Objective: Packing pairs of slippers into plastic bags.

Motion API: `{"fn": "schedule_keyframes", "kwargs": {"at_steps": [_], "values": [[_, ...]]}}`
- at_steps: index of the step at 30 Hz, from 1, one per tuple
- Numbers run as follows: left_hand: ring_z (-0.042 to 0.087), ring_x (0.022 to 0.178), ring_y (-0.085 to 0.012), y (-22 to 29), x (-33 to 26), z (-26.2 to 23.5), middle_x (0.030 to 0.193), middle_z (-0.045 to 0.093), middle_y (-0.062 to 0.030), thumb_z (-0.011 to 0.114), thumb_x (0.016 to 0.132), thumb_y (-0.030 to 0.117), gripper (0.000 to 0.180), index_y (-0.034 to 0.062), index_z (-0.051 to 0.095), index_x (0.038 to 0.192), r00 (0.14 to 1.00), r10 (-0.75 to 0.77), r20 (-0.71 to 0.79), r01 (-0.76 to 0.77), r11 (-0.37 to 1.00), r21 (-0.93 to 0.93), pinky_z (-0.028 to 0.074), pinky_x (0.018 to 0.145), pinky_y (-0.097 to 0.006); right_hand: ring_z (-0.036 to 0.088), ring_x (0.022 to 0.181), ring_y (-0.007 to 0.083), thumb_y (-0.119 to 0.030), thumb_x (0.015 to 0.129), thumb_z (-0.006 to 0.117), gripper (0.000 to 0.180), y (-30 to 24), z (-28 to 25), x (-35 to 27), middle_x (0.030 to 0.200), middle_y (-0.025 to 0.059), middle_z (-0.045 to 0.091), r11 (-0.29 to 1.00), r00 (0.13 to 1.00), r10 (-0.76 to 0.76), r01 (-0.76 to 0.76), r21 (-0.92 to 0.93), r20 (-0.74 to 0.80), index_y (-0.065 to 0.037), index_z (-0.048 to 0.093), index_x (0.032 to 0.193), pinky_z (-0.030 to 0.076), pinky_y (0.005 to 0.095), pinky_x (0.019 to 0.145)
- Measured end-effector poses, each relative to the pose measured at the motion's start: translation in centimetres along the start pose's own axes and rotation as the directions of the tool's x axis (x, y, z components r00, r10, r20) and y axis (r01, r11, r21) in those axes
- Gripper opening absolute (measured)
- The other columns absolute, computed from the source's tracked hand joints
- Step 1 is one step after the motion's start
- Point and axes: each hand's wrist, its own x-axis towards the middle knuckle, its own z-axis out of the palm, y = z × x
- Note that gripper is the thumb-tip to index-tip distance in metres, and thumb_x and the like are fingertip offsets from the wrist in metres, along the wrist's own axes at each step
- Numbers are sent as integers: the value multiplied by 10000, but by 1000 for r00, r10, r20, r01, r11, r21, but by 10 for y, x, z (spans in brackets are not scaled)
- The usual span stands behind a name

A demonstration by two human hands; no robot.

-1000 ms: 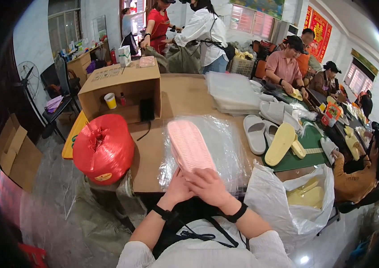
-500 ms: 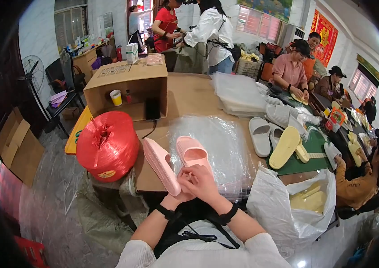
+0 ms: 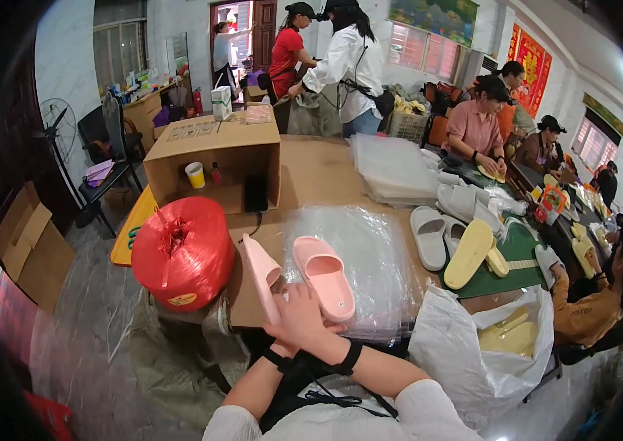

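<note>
Two pink slippers lie before me on the table's near side. The left pink slipper (image 3: 259, 268) is tipped on its side, and the right pink slipper (image 3: 325, 280) rests sole down on a stack of clear plastic bags (image 3: 379, 253). My right hand (image 3: 301, 314) crosses over my left, its fingers apart and slightly bent beside the left slipper's heel; I see nothing held in it. Beneath it, my left hand (image 3: 282, 347) is mostly covered, and its fingers are hidden near that same heel. Whether either hand grips the slipper is unclear.
A red twine roll (image 3: 183, 253) sits left, before an open cardboard box (image 3: 212, 151) holding a cup and a phone. Grey slippers (image 3: 427, 237) and yellow slippers (image 3: 468, 253) lie right, above a white sack (image 3: 447, 334). Other people (image 3: 477, 125) work beyond.
My crossed hands have shifted left and down off the right slipper, whose heel now shows. The left slipper stands closer to upright on its side. The view has tilted slightly upward.
</note>
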Motion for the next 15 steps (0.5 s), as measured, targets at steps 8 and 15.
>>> {"fn": "schedule_keyframes", "kwargs": {"at_steps": [8,15], "values": [[375,1388,-320,12,61,-13,1350,546,-170,668,842,497,642,101,555,1334,997,-61,43,62,998,-2,252,1164,-497,644,848,428,-199,763,693,332,27,-7,4,918,220,663,884,972,220,-163,439,-80,-41,614,1044,530,468,766],[367,1393,-333,16,39,1,1341,551,-186,664,834,512,656,97,560,1332,989,-93,115,97,995,-32,225,1177,-508,597,900,338,-182,763,674,302,74,-18,-13,956,126,569,992,986,117,-122,-36,-115,-57,507,981,534,471,674]]}}
